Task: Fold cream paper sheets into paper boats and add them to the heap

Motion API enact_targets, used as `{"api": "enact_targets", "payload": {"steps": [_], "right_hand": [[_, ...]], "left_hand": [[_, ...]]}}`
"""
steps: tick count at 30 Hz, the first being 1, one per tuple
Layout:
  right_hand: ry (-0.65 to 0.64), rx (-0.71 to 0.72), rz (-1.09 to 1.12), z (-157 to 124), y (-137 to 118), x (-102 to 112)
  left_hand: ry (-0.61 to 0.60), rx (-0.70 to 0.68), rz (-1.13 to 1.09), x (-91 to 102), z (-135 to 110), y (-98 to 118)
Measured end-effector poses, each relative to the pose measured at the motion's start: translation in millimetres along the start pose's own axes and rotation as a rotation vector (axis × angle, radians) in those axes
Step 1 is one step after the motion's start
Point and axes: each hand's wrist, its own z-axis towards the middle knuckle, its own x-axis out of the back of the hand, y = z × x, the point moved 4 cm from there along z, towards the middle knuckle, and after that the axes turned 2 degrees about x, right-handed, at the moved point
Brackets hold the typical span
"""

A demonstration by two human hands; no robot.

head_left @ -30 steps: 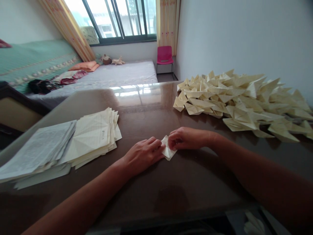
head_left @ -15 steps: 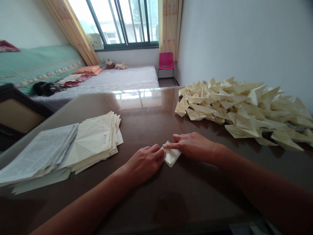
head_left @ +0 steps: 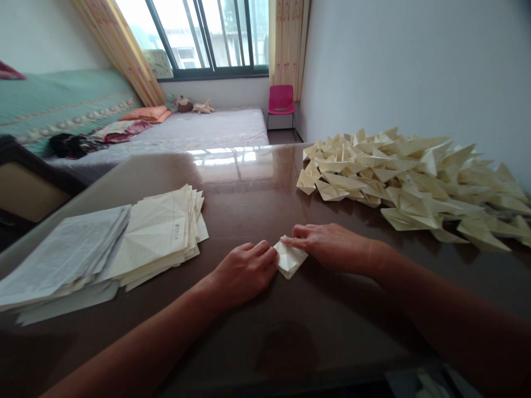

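Note:
A small folded piece of cream paper (head_left: pixel 289 260) lies on the dark glossy table (head_left: pixel 265 331) between my two hands. My left hand (head_left: pixel 244 271) rests on the table with curled fingers, their tips touching the paper's left edge. My right hand (head_left: pixel 327 246) lies flat over the paper's right part, its fingers stretched out and pressing along the top edge.
A stack of flat creased sheets (head_left: pixel 157 232) lies at the left, beside a greyer printed stack (head_left: pixel 62 260). A large heap of folded paper shapes (head_left: pixel 406 177) covers the right rear of the table. Beyond are a bed (head_left: pixel 178 130), a pink chair (head_left: pixel 281 99) and a window.
My right hand went from pinching the raised paper to lying flat and pressing it down on the table. The left hand stayed at the paper's left edge.

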Motion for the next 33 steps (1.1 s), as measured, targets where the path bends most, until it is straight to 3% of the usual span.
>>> {"api": "enact_targets", "payload": {"steps": [6,10,15,19,26,33], "right_hand": [[0.007,0.034,-0.009,2.4,1.3,-5.3],[0.042,0.021,0.102,3.8,10.0,0.4],[0.117,0.062,0.319,-1.9,11.2,21.7],[0.088,0.115,0.307,-1.9,4.0,17.8],[0.088,0.247,0.258,8.5,8.0,-1.3],[0.106,0.201,0.348,12.7,21.4,-4.3]], "left_hand": [[0.034,-0.023,-0.005,0.0,-0.7,-3.6],[0.055,0.016,-0.087,-5.6,-1.2,-9.3],[0.037,0.067,0.015,-3.9,2.2,0.7],[0.041,0.116,0.052,-3.0,4.6,7.1],[-0.067,0.243,-0.154,-3.4,2.9,-2.7],[-0.143,0.446,-0.398,-10.0,-3.4,-13.8]]}}
